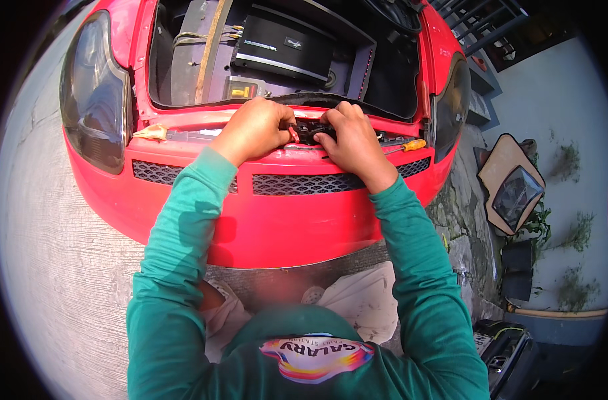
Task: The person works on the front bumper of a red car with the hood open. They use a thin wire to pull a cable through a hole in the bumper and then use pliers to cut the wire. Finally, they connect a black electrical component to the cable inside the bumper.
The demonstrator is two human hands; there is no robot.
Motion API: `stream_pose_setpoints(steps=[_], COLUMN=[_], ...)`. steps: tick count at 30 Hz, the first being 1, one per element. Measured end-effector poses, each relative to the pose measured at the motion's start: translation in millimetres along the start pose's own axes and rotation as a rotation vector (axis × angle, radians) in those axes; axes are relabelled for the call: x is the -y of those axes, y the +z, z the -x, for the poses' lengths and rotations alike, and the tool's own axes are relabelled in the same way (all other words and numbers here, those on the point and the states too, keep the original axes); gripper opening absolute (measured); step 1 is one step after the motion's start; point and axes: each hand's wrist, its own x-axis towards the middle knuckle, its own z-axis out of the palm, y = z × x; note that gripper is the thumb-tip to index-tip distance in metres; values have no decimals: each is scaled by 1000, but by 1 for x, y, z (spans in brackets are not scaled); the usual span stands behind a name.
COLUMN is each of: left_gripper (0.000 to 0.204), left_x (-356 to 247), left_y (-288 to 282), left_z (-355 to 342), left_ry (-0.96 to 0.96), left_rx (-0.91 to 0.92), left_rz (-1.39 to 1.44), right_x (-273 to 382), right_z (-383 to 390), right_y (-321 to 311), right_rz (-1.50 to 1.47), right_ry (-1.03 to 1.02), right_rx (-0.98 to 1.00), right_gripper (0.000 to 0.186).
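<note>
At the front edge of a red car's (291, 227) open compartment, both my hands work at a dark latch-like part (309, 130) set in the sill. My left hand (256, 128) is closed, its fingertips at a small red piece (293, 134) beside that part. From the other side, the curled fingers and thumb of my right hand (355, 141) grip the dark part's edge. My fingers cover much of it, so its full shape is hidden. A screwdriver (414, 145) with a yellow-orange handle lies on the sill, right of my right hand.
Inside the compartment sit a black amplifier-like box (287, 45), a wooden strip (209, 50) and cables. A pale object (151, 132) rests on the sill near the left headlight (94, 93). A tan panel (511, 183) leans against the wall at right.
</note>
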Motion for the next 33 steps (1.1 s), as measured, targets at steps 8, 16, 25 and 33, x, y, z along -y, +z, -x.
stream_pose_setpoints(steps=[8,16,25,33], left_gripper=[15,20,18,19], left_x=[-7,-11,-23,-27], left_y=[-1,-3,-1,-1], left_z=[6,6,3,2], left_ry=[169,117,157,266], left_rx=[-15,17,-78,-115], left_rz=[-53,-21,-107,-79], right_x=[-9,-11,-11,-12], right_z=[0,5,3,4], right_y=[-5,-1,-1,-4], right_rz=[-42,-165,-183,-211], right_ry=[-99,-60,-39,-52], right_rx=[76,3,-34,-49], right_gripper=[33,29,29,31])
